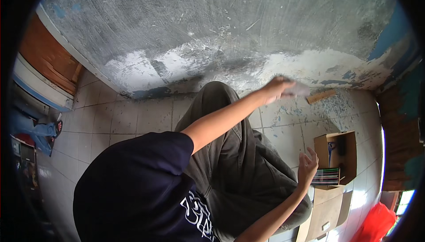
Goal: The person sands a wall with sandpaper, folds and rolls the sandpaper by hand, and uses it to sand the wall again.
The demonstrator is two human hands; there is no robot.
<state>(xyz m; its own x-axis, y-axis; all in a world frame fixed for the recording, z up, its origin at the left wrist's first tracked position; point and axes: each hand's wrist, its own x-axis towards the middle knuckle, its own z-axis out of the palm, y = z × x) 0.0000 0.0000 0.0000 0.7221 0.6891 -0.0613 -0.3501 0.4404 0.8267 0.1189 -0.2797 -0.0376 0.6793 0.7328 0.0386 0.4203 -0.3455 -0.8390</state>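
Observation:
My left hand (278,90) reaches out near the foot of the wall and is closed around a flat grey piece (301,89). Motion smears the piece, so its kind is unclear. Just past it, a brown flat strip (321,96) lies on the floor among scattered paint flakes (330,109). The grey wall (221,16) is scraped, with bare white patches (305,65) along its lower part. Over my folded leg, my right hand (307,167) hangs with its fingers apart and holds nothing. It is beside an open cardboard box (348,155).
The box holds a stack of thin cases or books (326,176) and some dark items. Its flap (326,209) spreads on the tiles with a small white item (326,226). A red bag (376,222) is at lower right. Someone's jeans-clad leg (42,131) shows far left, near a wooden door (48,56).

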